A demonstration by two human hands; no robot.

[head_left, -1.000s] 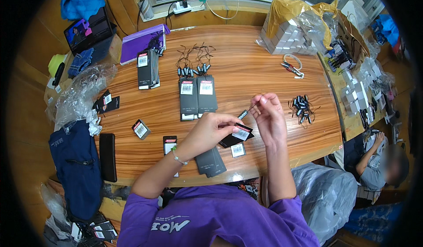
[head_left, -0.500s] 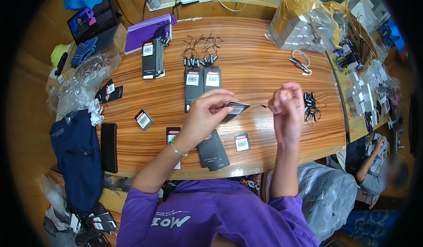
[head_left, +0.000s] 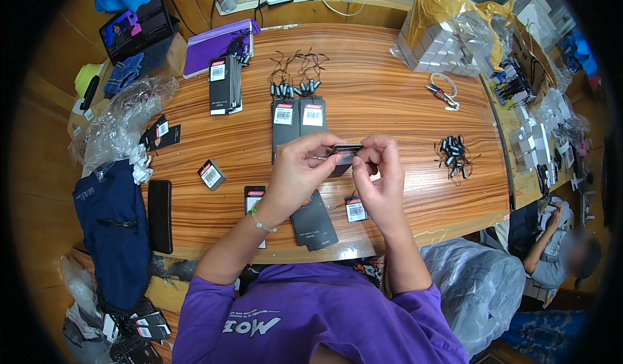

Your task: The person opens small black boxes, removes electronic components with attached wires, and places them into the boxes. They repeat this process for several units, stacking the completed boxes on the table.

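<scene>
My left hand (head_left: 300, 172) pinches a dark grey hang tag (head_left: 340, 164) between thumb and fingers, holding it above the table. At the tag's right edge, my right hand (head_left: 383, 175) is closed on a thin black cord (head_left: 339, 206), whose loose part hangs below the thumb; the fingers hide most of it. Under my hands lie a fanned stack of long dark tags (head_left: 315, 224) and a small tag with a white label (head_left: 355, 210). Another labelled tag (head_left: 255, 198) is partly covered by my left forearm. Beyond, two piles of tags (head_left: 285, 118) lie with corded ends pointing away.
A heap of black cords (head_left: 455, 156) lies at right, with red-handled snips (head_left: 442, 94) farther back. At left are a small tag stack (head_left: 211, 175), a black phone (head_left: 160, 216) and a taller tag stack (head_left: 225, 86). Bagged white boxes (head_left: 441, 46) stand back right. A co-worker (head_left: 551, 247) sits at right.
My right hand has moved left and down from its raised place to meet the tag in my left hand. The left hand has barely moved.
</scene>
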